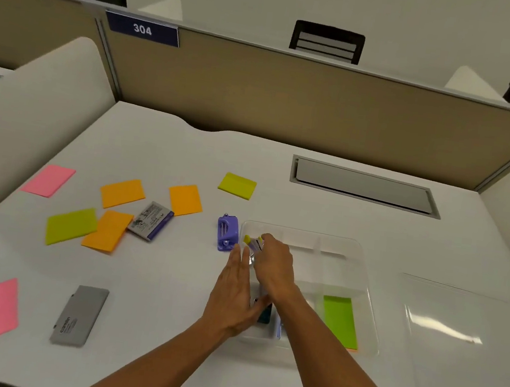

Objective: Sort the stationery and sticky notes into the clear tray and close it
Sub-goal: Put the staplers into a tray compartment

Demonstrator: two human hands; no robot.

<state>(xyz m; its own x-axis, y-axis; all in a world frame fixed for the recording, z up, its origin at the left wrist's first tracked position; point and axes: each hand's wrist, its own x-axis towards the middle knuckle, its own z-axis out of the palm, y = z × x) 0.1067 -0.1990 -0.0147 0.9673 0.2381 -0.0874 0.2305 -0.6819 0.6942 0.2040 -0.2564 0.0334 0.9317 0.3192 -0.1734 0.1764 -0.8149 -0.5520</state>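
Two pink sticky notes [48, 180], two lime, three orange and one yellow lie loose on the white table [166, 327]. The left hand [233, 296] rests flat, grip wide, at the clear plastic tray [350, 246]; the right hand [272, 264] grips yellow-capped pens [252, 241] there.

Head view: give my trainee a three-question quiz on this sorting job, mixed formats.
1. True or false: the clear plastic lid is on the clear plastic tray.
2. Which pad lies in the tray? A pink, B green sticky-note pad, C orange.
3. Fill in: the purple plastic stapler stands just ___ the tray.

Key: 1 false; it lies right of the tray. 2 B. 3 outside, by its left edge.
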